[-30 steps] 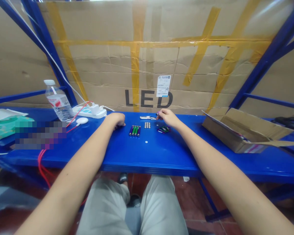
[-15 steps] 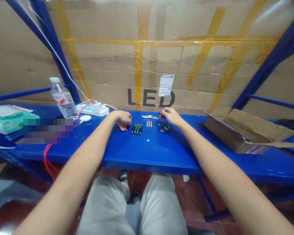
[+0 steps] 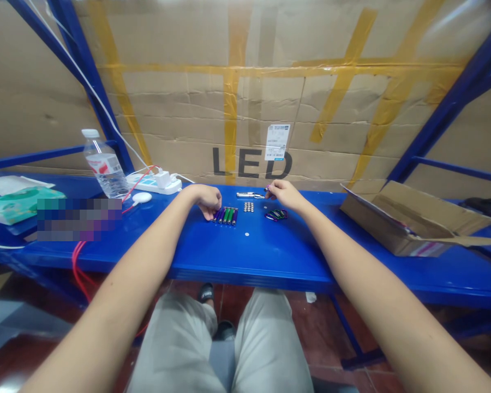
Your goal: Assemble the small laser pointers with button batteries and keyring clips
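Observation:
My left hand (image 3: 209,202) is closed, fingertips down, on a slim purple tube (image 3: 215,216) at the left end of a row of purple and green metal tubes (image 3: 228,216). The tube stands right beside the row. Farther right, my right hand (image 3: 281,192) pinches a small purple metal piece (image 3: 267,189), mostly covered by the fingers. Between the hands lie a block of small button cells (image 3: 249,207) and several silver pointed parts (image 3: 249,195). Below the right hand is a pile of dark, coloured clips (image 3: 275,215).
An open cardboard box (image 3: 409,218) stands on the right of the blue table (image 3: 249,259). To the left are a water bottle (image 3: 104,166), a power strip (image 3: 159,184), cables and a tissue pack (image 3: 24,202). A large cardboard panel (image 3: 180,109) rises behind.
My left hand has shifted slightly right, bringing the purple tube up against the row. My right hand stays where it was with the small purple piece.

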Motion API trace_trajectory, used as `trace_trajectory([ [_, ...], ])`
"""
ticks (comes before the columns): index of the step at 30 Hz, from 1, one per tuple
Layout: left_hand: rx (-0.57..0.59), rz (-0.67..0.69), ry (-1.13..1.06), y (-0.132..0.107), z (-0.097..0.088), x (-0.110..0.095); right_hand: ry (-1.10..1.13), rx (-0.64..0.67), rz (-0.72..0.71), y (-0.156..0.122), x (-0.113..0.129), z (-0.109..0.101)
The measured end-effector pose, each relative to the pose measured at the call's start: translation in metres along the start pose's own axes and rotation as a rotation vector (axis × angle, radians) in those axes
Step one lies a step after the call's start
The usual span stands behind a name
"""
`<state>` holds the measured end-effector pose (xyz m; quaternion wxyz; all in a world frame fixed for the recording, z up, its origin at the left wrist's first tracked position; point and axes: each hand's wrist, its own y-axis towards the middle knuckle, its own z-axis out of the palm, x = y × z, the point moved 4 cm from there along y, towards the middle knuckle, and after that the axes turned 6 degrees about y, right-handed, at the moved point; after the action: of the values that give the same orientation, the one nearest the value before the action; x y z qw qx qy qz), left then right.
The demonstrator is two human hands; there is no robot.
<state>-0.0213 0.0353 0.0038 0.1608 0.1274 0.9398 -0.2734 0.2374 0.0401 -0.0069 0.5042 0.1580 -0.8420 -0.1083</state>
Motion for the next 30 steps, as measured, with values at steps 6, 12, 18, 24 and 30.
trace_trajectory([
  [6,0.019,0.01,-0.036,-0.001,0.002,-0.002,-0.013,0.006,-0.002,0.002,-0.004,0.001],
  [12,-0.009,-0.021,0.018,0.002,-0.002,0.003,-0.01,0.008,-0.007,0.001,-0.001,0.002],
  [18,-0.617,0.281,0.124,0.008,-0.02,-0.018,0.158,0.048,0.027,-0.003,0.009,0.011],
  [24,-0.768,0.734,-0.12,0.003,0.009,-0.061,0.38,0.141,0.085,-0.013,0.022,0.026],
  [30,-0.814,0.806,-0.206,0.002,0.015,-0.068,0.453,0.217,0.085,-0.018,0.026,0.034],
])
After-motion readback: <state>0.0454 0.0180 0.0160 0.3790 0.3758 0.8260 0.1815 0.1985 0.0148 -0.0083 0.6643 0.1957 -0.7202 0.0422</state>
